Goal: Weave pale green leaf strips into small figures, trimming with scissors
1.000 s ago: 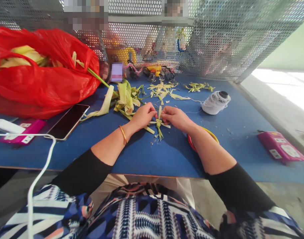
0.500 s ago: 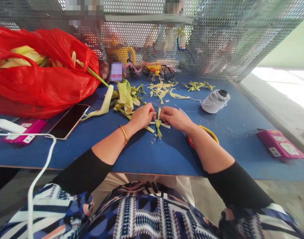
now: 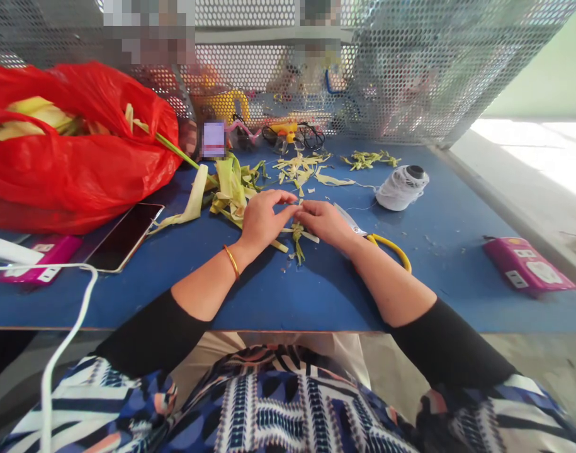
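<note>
Between my hands a small knotted figure of pale green leaf strips (image 3: 297, 234), like corn husk, lies on the blue table (image 3: 335, 289), strip ends sticking out sideways and downward. My left hand (image 3: 266, 217) has its thumb and fingertips at the upper end of this figure. From the other side, my right hand (image 3: 323, 220) pinches the same upper part, fingertips meeting the left ones. The fingers hide the very top. Scissors (image 3: 395, 246) with yellow handles lie partly under my right forearm. A loose pile of husk leaves (image 3: 231, 185) is beside my left hand.
At the left stand a red plastic bag (image 3: 94, 170) of husks and a dark phone (image 3: 126, 238). White thread runs from a spool (image 3: 401, 189) at the right. Husk scraps (image 3: 299, 167) lie behind my hands. Pink packets (image 3: 528, 265) flank the table; a perforated metal screen (image 3: 401, 82) closes the back.
My left hand has turned, its fingers now stretched toward the right hand, and the fingertips have come together over the figure's top. The view has shifted slightly.
</note>
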`<action>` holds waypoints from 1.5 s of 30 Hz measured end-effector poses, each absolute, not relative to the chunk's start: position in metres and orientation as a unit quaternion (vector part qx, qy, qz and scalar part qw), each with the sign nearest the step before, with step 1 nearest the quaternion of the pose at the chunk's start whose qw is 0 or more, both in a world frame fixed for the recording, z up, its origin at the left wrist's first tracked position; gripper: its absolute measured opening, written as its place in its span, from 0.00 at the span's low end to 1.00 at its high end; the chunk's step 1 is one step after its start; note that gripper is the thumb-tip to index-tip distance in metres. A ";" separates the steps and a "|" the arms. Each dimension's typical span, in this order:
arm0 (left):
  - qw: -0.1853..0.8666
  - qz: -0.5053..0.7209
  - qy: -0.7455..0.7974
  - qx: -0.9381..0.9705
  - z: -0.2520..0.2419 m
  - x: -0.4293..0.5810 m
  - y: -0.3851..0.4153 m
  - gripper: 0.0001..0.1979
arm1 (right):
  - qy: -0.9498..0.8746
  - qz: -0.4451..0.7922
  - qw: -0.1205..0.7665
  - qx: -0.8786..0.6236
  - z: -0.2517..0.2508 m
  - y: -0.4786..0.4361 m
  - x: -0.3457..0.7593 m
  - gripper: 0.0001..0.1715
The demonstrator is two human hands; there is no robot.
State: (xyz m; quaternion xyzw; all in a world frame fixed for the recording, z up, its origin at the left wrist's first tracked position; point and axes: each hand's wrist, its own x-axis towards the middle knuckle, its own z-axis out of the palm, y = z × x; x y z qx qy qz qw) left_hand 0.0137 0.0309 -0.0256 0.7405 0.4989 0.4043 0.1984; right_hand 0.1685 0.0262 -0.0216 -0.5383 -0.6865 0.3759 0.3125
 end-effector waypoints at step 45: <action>0.528 0.417 0.430 0.602 -0.034 0.023 0.028 0.05 | -0.551 0.467 0.376 -0.580 -0.019 0.026 0.164 0.09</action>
